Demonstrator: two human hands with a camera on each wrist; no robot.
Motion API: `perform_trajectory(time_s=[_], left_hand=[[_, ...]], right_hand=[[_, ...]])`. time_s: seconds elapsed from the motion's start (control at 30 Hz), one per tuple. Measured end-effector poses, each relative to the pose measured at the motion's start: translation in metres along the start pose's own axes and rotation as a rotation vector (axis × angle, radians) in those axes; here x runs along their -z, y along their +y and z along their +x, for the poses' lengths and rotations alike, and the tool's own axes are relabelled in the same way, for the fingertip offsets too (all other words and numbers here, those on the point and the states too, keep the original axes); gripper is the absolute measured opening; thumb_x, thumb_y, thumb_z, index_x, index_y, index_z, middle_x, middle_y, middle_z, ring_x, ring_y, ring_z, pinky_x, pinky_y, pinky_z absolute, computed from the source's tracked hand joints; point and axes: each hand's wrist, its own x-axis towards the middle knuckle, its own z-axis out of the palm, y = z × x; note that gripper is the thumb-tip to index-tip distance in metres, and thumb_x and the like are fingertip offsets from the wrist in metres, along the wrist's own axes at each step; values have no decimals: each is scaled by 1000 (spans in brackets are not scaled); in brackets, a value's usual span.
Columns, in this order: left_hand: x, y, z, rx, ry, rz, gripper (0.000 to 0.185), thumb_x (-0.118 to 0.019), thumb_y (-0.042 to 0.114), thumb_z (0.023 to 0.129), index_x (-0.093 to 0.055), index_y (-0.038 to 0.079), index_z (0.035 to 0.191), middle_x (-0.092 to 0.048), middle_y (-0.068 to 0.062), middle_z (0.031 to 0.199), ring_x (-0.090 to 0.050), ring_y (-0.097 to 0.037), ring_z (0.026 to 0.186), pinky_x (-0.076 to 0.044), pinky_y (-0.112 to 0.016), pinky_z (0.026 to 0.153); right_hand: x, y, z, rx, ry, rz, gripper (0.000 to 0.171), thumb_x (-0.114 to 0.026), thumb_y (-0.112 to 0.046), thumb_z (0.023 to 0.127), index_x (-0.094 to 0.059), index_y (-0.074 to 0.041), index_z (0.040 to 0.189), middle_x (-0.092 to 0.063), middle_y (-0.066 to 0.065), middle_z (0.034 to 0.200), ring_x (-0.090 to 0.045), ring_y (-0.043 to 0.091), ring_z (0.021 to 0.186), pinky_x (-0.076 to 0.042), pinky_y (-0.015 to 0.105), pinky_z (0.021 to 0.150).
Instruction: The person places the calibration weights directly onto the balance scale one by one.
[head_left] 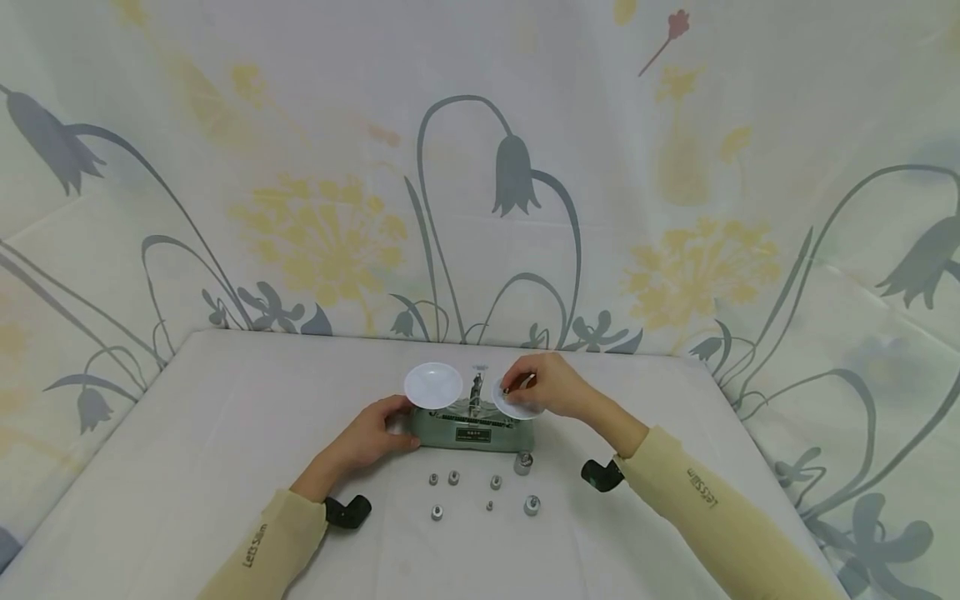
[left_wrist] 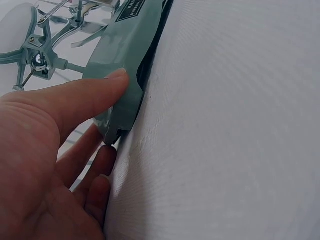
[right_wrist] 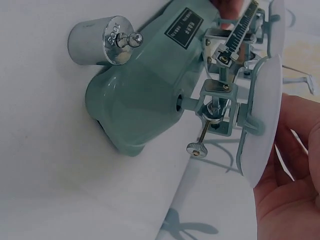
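- Table (head_left: 225, 433) under white cloth carries a green balance scale (head_left: 472, 429) near its far middle, before a flowered curtain (head_left: 480, 167).
- Left hand (head_left: 375, 433) grips the scale's left end, thumb (left_wrist: 90, 90) pressed on the base, fingers curled beneath.
- Right hand (head_left: 547, 385) hovers over the right pan (head_left: 513, 402), fingertips pinching something small; what it is, I cannot tell.
- Left pan (head_left: 433, 384) sits bare.
- Small metal weights (head_left: 487, 492) stand scattered just in front of the scale, the largest (right_wrist: 102, 42) beside its base.
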Motion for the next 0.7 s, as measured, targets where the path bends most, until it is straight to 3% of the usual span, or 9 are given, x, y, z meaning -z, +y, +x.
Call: perform_trajectory(time_s=[0.4, 0.7], left_hand=[[-1, -1, 0, 11, 8, 15, 58, -82, 7, 79, -59, 5, 133, -59, -11, 133, -48, -35, 130, -32, -52, 113], [-1, 1, 0, 15, 6, 17, 59, -82, 7, 79, -59, 5, 133, -59, -11, 133, -48, -35, 130, -32, -52, 113]], right_hand=[[0, 2, -3, -14, 1, 18, 15, -80, -4, 82, -75, -9, 95, -71, -1, 92, -66, 14, 85, -56, 29, 74], [9, 5, -12, 2, 56, -7, 13, -76, -6, 87, -75, -12, 99, -71, -2, 97, -66, 14, 90, -56, 30, 78]])
